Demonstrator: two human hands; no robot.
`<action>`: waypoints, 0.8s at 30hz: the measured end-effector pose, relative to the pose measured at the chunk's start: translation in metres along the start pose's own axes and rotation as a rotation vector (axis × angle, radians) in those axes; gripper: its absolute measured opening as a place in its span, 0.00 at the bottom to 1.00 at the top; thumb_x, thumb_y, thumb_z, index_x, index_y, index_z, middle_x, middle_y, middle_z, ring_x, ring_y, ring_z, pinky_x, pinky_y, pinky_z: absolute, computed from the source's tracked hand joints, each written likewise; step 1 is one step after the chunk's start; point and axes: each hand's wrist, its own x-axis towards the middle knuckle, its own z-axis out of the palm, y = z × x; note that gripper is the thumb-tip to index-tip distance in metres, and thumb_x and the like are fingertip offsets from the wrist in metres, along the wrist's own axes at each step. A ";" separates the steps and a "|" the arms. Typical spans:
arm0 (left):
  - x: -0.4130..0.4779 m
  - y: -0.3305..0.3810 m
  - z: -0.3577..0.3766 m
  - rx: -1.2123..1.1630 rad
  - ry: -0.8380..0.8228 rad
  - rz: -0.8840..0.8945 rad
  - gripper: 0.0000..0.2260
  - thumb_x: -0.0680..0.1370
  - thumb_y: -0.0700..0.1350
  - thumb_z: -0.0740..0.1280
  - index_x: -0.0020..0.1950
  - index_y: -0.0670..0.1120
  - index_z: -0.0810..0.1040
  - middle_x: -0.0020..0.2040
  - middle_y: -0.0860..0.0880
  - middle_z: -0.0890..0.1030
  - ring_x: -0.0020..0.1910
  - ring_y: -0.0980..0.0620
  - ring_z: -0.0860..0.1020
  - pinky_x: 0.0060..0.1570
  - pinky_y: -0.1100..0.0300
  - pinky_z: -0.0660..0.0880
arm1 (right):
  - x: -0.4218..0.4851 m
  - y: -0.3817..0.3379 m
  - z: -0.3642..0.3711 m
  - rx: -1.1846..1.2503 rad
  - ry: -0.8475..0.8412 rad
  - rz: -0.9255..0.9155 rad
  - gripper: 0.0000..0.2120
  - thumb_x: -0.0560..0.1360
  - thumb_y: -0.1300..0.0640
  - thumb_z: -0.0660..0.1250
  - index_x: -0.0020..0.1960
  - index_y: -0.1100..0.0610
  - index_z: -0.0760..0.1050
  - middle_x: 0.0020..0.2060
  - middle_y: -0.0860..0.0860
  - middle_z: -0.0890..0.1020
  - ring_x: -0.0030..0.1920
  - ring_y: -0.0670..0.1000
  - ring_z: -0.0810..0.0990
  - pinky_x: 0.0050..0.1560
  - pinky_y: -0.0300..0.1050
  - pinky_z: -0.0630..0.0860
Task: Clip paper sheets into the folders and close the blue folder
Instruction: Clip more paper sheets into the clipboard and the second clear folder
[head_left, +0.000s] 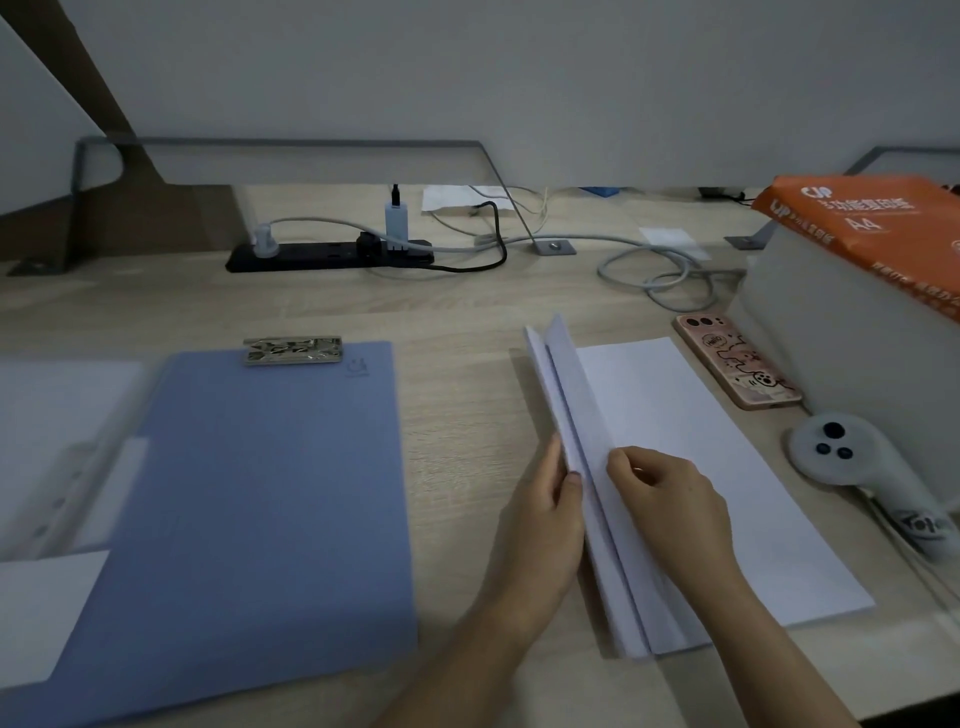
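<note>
Pink phone (737, 364) beside paper stack (701, 467), controller (852, 462) near

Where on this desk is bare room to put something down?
Bare wood lies between the blue folder and the paper stack, and in front of the power strip. Crowded on the right: phone, controller, cables.

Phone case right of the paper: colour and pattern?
The phone case is pink with black-outlined cartoon drawings; the head view shows it.
</note>
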 end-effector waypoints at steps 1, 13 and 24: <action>0.000 0.000 -0.002 0.047 0.062 0.020 0.21 0.81 0.43 0.55 0.70 0.63 0.61 0.66 0.68 0.68 0.65 0.68 0.67 0.64 0.66 0.68 | 0.000 0.000 0.001 0.008 0.011 0.003 0.20 0.75 0.56 0.60 0.25 0.53 0.61 0.22 0.49 0.62 0.25 0.48 0.58 0.28 0.40 0.57; 0.028 0.052 0.005 0.240 -0.038 -0.383 0.23 0.79 0.51 0.53 0.72 0.43 0.61 0.66 0.44 0.72 0.59 0.45 0.75 0.60 0.50 0.73 | 0.004 -0.002 -0.007 0.124 -0.102 0.073 0.19 0.79 0.48 0.52 0.50 0.48 0.81 0.47 0.48 0.82 0.50 0.50 0.79 0.44 0.41 0.68; 0.008 0.060 -0.035 0.149 0.050 -0.203 0.19 0.70 0.51 0.57 0.61 0.55 0.71 0.56 0.52 0.80 0.54 0.49 0.79 0.58 0.47 0.75 | 0.018 0.006 -0.041 0.234 0.064 -0.005 0.20 0.76 0.55 0.62 0.67 0.53 0.68 0.64 0.51 0.72 0.61 0.49 0.71 0.59 0.45 0.67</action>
